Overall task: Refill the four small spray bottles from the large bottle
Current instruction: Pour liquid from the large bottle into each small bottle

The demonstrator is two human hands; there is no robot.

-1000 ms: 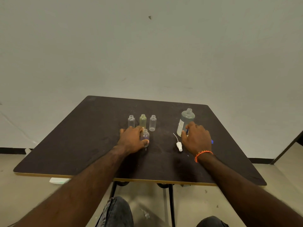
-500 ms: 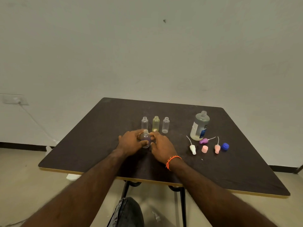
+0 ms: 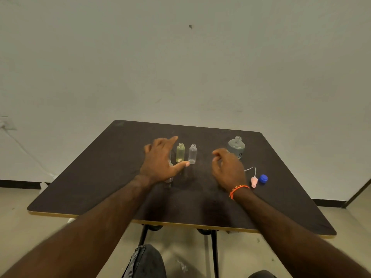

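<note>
On the dark table (image 3: pixel 100 177) stand a yellowish small bottle (image 3: pixel 180 152) and a clear small bottle (image 3: pixel 192 154), both uncapped. My left hand (image 3: pixel 161 161) hovers in front of them with fingers spread, holding nothing; it hides most of a third small bottle (image 3: pixel 169 178) beneath it, and a fourth is not visible. The large grey bottle (image 3: pixel 237 147) stands open at the back right. My right hand (image 3: pixel 228 167) floats left of it with fingers loosely curled, empty. A pink spray top (image 3: pixel 254 181) and a blue cap (image 3: pixel 263 178) lie to its right.
The table's near edge (image 3: pixel 180 223) runs across the lower view, with my knees below it. A plain wall rises behind the table. A dark door frame (image 3: pixel 357 191) stands at the far right.
Both hands have let go of the front small bottle and lifted. The right hand moved rightward toward the large bottle, now covering some spray tops. The left hand opened and rose.
</note>
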